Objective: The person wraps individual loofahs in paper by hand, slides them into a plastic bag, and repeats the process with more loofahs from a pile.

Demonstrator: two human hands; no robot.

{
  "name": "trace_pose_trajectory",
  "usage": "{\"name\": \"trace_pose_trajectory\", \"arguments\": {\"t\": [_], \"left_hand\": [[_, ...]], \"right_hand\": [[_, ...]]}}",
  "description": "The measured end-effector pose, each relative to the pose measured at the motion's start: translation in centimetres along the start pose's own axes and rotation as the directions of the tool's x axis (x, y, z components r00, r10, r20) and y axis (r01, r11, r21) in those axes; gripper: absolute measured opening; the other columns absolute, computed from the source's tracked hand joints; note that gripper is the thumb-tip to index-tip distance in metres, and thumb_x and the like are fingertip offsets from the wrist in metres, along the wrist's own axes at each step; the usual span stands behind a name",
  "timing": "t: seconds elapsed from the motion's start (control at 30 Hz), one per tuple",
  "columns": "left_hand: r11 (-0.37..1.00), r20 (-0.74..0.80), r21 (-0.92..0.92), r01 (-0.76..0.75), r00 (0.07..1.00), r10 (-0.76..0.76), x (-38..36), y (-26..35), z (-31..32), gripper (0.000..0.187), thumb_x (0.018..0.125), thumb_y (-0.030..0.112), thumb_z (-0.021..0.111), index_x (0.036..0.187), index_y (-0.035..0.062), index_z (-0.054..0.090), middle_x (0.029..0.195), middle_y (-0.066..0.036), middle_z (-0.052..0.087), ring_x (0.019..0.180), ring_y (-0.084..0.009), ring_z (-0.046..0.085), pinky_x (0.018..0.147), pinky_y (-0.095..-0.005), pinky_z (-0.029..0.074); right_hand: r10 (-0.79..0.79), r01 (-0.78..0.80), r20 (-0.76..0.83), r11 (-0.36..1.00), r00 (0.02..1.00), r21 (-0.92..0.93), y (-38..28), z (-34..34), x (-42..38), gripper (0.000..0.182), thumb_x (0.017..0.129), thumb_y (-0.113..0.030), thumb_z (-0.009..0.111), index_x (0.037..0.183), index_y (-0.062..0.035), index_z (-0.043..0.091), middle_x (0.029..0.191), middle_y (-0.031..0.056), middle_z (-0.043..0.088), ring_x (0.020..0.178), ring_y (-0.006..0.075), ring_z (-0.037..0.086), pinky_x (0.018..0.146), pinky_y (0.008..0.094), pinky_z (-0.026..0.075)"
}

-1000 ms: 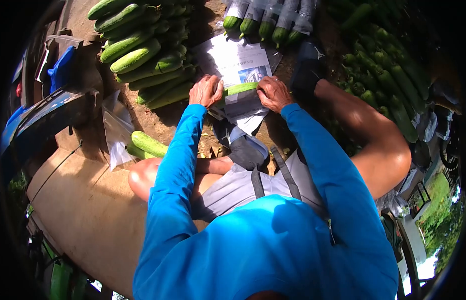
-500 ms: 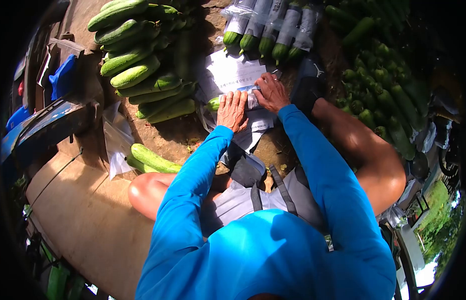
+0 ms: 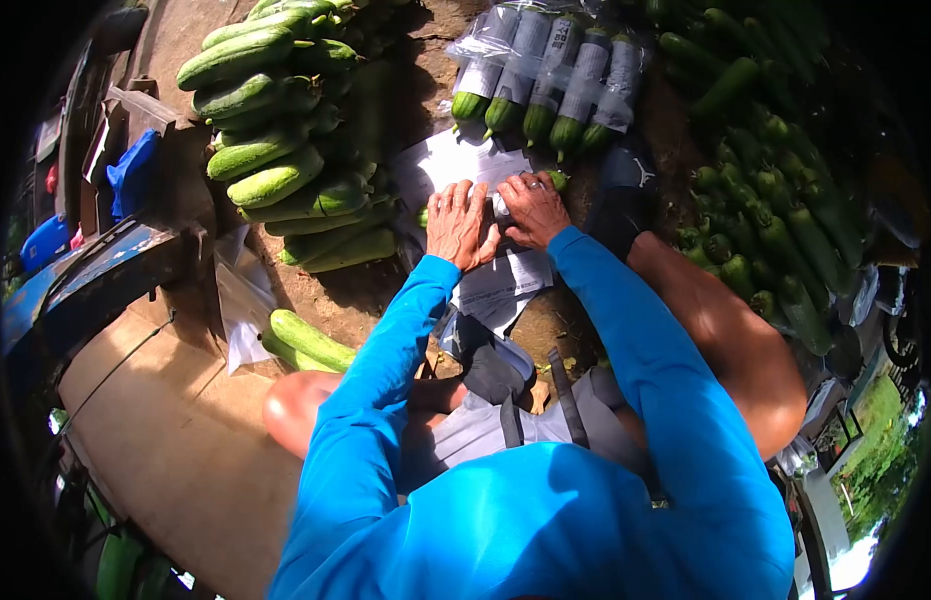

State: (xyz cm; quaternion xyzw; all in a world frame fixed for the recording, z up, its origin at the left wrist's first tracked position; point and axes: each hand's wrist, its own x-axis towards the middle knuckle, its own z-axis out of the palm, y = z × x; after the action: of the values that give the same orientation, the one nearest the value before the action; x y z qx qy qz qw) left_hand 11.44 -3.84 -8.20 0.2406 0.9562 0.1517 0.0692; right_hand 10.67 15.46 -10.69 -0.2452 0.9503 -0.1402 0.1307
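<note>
A cucumber (image 3: 559,180) lies crosswise on printed paper sheets (image 3: 456,158), mostly hidden beneath my two hands, with a green end showing at either side. My left hand (image 3: 461,226) presses over its left part, fingers side by side and curled across it, thumb toward the middle. Over the right part sits my right hand (image 3: 534,210), its fingers bent down around it. Whitish wrapping shows in the gap between the hands. More paper with print (image 3: 506,285) sticks out on the near side, below my wrists.
Just beyond, several paper-wrapped cucumbers (image 3: 531,75) lie side by side in clear plastic. Bare cucumbers are piled at the left (image 3: 276,180) and right (image 3: 786,210). Two more cucumbers (image 3: 308,342) rest by my left knee, near a plastic bag (image 3: 244,300).
My right hand has shifted slightly left and down, closer to my left hand. The cucumber's right end now shows beyond my right fingers. The whole view has shifted down a little.
</note>
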Motion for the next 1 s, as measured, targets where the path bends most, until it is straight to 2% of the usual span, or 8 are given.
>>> {"name": "trace_pose_trajectory", "arguments": {"t": [0.23, 0.33, 0.4, 0.47, 0.53, 0.63, 0.9, 1.0], "left_hand": [[0.999, 0.056, -0.009, 0.032, 0.998, -0.031, -2.9, 1.0, -1.1, 0.080, 0.073, 0.035, 0.072, 0.144, 0.0143, 0.041, 0.141, -0.017, 0.043, 0.133, -0.0375, 0.038, 0.110, -0.0536, 0.027], [0.999, 0.035, 0.006, 0.037, 0.999, -0.037, -3.0, 0.9, -2.0, 0.085, 0.070, 0.035, 0.074, 0.145, 0.0154, 0.040, 0.144, -0.016, 0.040, 0.135, -0.0370, 0.036, 0.111, -0.0539, 0.026], [0.999, 0.015, 0.040, 0.033, 0.999, -0.034, -3.2, 1.0, -3.5, 0.095, 0.070, 0.037, 0.075, 0.153, 0.0177, 0.033, 0.152, -0.016, 0.034, 0.139, -0.0365, 0.032, 0.114, -0.0543, 0.022], [0.998, -0.067, 0.068, 0.010, 0.998, -0.005, -3.2, 1.2, -5.0, 0.100, 0.070, 0.037, 0.076, 0.156, 0.0191, 0.028, 0.155, -0.015, 0.031, 0.142, -0.0361, 0.030, 0.116, -0.0554, 0.020], [0.999, -0.098, 0.027, -0.017, 0.995, 0.019, -2.8, 1.9, -7.5, 0.103, 0.067, 0.031, 0.078, 0.156, 0.0218, 0.028, 0.156, -0.012, 0.030, 0.144, -0.0335, 0.029, 0.115, -0.0582, 0.018], [0.991, -0.251, 0.044, -0.125, 0.959, 0.132, -2.5, 3.3, -10.1, 0.100, 0.062, 0.030, 0.080, 0.152, 0.0273, 0.035, 0.152, -0.010, 0.035, 0.142, -0.0319, 0.031, 0.114, -0.0607, 0.018], [0.981, -0.439, 0.152, -0.121, 0.881, 0.177, -2.1, 7.0, -13.1, 0.077, 0.073, 0.029, 0.073, 0.144, 0.0260, 0.043, 0.140, -0.010, 0.046, 0.131, -0.0315, 0.045, 0.108, -0.0633, 0.026], [0.993, -0.397, 0.060, -0.103, 0.910, 0.118, -0.9, 6.9, -14.1, 0.063, 0.084, 0.021, 0.060, 0.144, 0.0268, 0.044, 0.130, -0.010, 0.051, 0.122, -0.0312, 0.051, 0.104, -0.0621, 0.031]], "right_hand": [[-0.037, 0.041, 0.103, 0.999, 0.994, -0.029, 0.9, -1.5, 2.9, 0.070, 0.062, -0.048, 0.086, 0.114, -0.0095, 0.057, 0.108, 0.0088, 0.060, 0.110, 0.0260, 0.057, 0.102, 0.0473, 0.035], [0.009, -0.043, 0.319, 0.994, 0.948, 0.099, 2.0, -2.6, 4.9, 0.069, 0.063, -0.054, 0.085, 0.110, -0.0076, 0.064, 0.103, 0.0110, 0.065, 0.098, 0.0277, 0.063, 0.094, 0.0447, 0.043], [-0.107, -0.272, 0.595, 0.815, 0.797, 0.511, 2.8, -3.7, 6.4, 0.063, 0.069, -0.055, 0.081, 0.109, -0.0076, 0.069, 0.097, 0.0115, 0.069, 0.086, 0.0284, 0.066, 0.081, 0.0410, 0.049], [-0.151, -0.442, 0.739, 0.717, 0.657, 0.539, 2.5, -6.3, 5.7, 0.059, 0.077, -0.055, 0.075, 0.108, -0.0053, 0.068, 0.092, 0.0123, 0.071, 0.081, 0.0238, 0.068, 0.067, 0.0322, 0.051], [-0.264, -0.791, 0.756, -0.046, 0.599, 0.610, 1.2, -8.8, 3.1, 0.049, 0.080, -0.043, 0.075, 0.108, -0.0030, 0.068, 0.085, 0.0112, 0.071, 0.082, 0.0195, 0.071, 0.075, 0.0313, 0.056], [-0.432, -0.893, 0.785, -0.288, 0.444, 0.346, -0.3, -14.5, -0.1, 0.043, 0.083, -0.039, 0.068, 0.111, -0.0063, 0.066, 0.094, 0.0094, 0.072, 0.078, 0.0217, 0.070, 0.074, 0.0355, 0.057], [-0.505, -0.717, 0.611, -0.680, 0.609, 0.154, -1.2, -18.0, -4.6, 0.051, 0.088, -0.035, 0.058, 0.127, -0.0014, 0.058, 0.109, 0.0185, 0.070, 0.092, 0.0323, 0.071, 0.086, 0.0434, 0.058], [-0.607, -0.735, 0.529, -0.677, 0.593, 0.048, -0.4, -17.6, -3.5, 0.053, 0.089, -0.037, 0.059, 0.128, -0.0014, 0.058, 0.109, 0.0187, 0.070, 0.092, 0.0328, 0.071, 0.087, 0.0443, 0.058]]}}
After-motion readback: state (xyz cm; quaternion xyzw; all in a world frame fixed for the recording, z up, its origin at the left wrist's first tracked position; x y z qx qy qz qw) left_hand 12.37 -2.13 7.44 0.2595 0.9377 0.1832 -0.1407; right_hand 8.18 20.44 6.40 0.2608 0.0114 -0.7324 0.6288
